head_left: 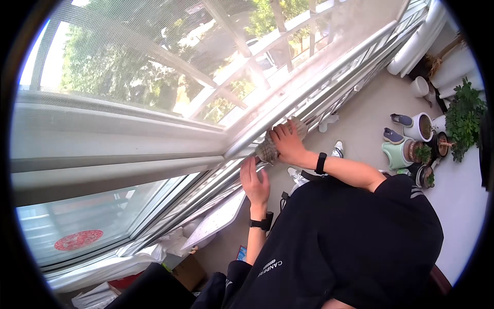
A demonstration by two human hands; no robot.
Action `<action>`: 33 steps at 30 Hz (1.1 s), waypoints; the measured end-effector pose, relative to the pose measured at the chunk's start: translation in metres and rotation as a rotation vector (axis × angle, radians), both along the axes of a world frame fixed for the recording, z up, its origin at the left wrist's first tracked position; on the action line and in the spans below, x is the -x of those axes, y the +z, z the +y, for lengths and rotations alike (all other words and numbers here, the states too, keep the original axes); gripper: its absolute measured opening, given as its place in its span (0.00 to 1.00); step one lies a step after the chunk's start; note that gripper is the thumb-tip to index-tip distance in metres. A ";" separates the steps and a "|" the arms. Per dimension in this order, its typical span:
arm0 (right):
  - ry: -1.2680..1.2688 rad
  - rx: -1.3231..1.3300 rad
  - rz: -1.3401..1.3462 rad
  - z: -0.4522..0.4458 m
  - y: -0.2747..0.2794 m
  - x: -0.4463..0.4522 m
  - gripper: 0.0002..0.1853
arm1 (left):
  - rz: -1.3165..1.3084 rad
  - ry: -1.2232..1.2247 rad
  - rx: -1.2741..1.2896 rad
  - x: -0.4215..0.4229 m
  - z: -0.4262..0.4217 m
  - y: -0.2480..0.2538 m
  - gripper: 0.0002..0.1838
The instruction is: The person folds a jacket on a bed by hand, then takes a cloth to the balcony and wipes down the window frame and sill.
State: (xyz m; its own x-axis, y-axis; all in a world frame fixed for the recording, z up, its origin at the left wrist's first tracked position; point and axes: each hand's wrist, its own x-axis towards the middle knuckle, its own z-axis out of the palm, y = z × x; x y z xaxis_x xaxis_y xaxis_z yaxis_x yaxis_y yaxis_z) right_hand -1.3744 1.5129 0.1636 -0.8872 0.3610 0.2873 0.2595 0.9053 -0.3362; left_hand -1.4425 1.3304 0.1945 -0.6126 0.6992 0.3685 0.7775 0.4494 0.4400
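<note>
A grey-beige checked cloth (267,150) lies bunched over the window rail (247,138). My right hand (289,145) presses down on it, fingers curled over the fabric, part of which spreads out beyond the knuckles. Close to the cloth's lower left end, my left hand (255,184) rests with its fingertips at the rail. Its fingers are stretched out and the thumb stands apart, with nothing visible in its grasp. A black band sits on each wrist.
Behind the rail is a screened window (128,62) with bars outside. Lower left, a glass pane (87,221) bears a red round decoration. A white board (216,219) leans below the rail. Potted plants (465,116) and grey shoes (393,136) stand on the floor at right.
</note>
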 end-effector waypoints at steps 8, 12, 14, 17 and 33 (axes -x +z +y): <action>0.175 0.048 0.253 0.040 -0.011 -0.027 0.23 | 0.016 0.039 0.509 0.001 0.086 -0.018 0.40; 0.130 0.051 0.250 0.087 -0.014 -0.052 0.23 | 0.006 -0.061 0.468 -0.015 0.142 -0.012 0.34; 0.113 0.032 0.229 0.123 -0.013 -0.070 0.22 | 0.023 -0.089 0.439 -0.031 0.180 -0.012 0.31; 0.078 0.088 0.182 0.184 -0.015 -0.099 0.23 | 0.055 -0.130 0.448 -0.061 0.249 -0.017 0.29; -0.005 0.084 0.068 0.464 -0.010 -0.232 0.32 | -0.074 -0.308 0.461 -0.187 0.537 -0.019 0.33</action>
State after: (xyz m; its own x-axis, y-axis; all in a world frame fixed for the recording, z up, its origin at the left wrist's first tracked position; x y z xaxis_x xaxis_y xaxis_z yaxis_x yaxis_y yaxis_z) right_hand -1.1423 1.9767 0.1541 -0.8648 0.3907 0.3154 0.2378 0.8719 -0.4280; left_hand -1.2552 1.8678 0.1753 -0.3675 0.9285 -0.0541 0.8779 0.3655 0.3094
